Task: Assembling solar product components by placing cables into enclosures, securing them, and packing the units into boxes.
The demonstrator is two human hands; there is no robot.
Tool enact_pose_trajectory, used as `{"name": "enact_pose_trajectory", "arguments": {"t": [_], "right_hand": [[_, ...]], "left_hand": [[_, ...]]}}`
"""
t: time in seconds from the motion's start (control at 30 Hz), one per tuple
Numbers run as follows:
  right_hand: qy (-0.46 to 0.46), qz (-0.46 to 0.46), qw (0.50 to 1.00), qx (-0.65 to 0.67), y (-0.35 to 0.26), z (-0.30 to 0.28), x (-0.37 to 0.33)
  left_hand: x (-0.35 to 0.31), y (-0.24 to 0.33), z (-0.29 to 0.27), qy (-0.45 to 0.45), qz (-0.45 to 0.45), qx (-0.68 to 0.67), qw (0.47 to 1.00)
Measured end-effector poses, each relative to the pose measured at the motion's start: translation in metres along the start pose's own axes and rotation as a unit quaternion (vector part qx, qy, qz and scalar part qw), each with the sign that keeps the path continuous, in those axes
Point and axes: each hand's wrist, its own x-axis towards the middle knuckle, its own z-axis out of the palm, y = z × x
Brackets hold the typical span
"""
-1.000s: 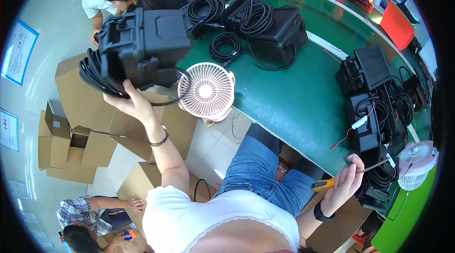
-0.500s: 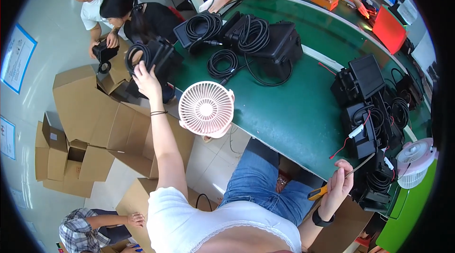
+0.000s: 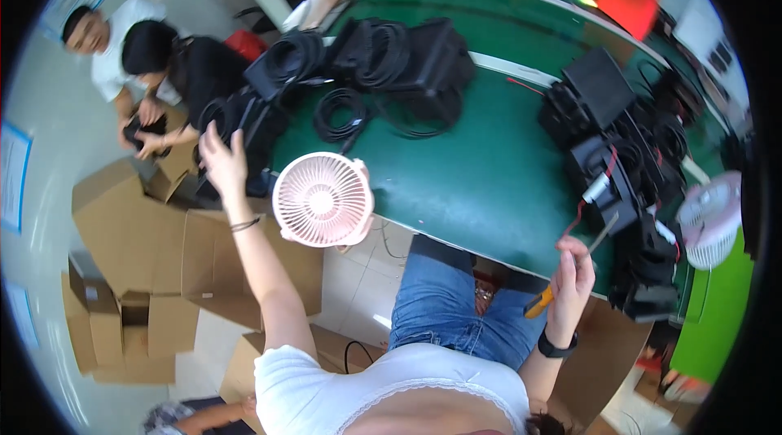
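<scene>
My left hand (image 3: 223,164) reaches out to the left, fingers spread, beside a black box with a coiled cable (image 3: 259,121) at the table's left end. Contact between the two is hard to judge in the blur. In my right hand (image 3: 570,279) is a screwdriver (image 3: 538,303) with a yellow-orange handle. Its thin metal shaft slants up and right toward a cluster of black boxes (image 3: 599,85) with cables and red wires. Between my arms, at the near table edge, a round pink fan (image 3: 324,200) shows its slatted grille.
Larger black cases (image 3: 436,56) and a loose cable coil (image 3: 340,115) lie on the green table (image 3: 464,182). Open cardboard boxes (image 3: 130,231) stand at left. Two people (image 3: 191,68) are beyond them; another person's arm (image 3: 216,417) shows lower left. A second fan (image 3: 709,219) is at right.
My left hand's fingers, earlier closed on the black box's coiled cable, are now spread. The whole view has shifted. The screwdriver stays in my right hand.
</scene>
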Motion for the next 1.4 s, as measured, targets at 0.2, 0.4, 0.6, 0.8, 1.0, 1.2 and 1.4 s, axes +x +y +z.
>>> {"name": "enact_pose_trajectory", "arguments": {"t": [0.2, 0.4, 0.6, 0.8, 1.0, 1.2, 1.4], "right_hand": [[0.076, -0.001, 0.993, 0.094, 0.004, -0.022, 0.006], [0.074, -0.058, 0.993, 0.072, 0.02, -0.016, 0.017], [0.064, -0.016, 0.992, 0.109, 0.018, -0.036, 0.006], [0.081, -0.024, 0.992, 0.091, 0.022, -0.048, -0.002], [0.064, -0.016, 0.993, 0.093, 0.023, -0.049, 0.001], [0.051, 0.015, 0.995, 0.083, 0.018, -0.046, 0.003], [0.045, 0.038, 0.995, 0.077, 0.029, -0.048, 0.001]], "left_hand": [[-0.015, 0.125, -0.121, 0.082, 0.034, -0.122, 0.989], [-0.123, 0.259, -0.136, -0.074, 0.078, -0.586, 0.803], [-0.108, 0.414, -0.085, -0.218, 0.122, -0.616, 0.747], [-0.084, 0.523, -0.053, -0.202, 0.203, -0.548, 0.786], [-0.078, 0.546, -0.032, -0.294, 0.148, -0.533, 0.78], [-0.064, 0.521, -0.006, -0.195, 0.104, -0.556, 0.801], [-0.059, 0.473, -0.004, -0.176, 0.04, -0.537, 0.824]]}}
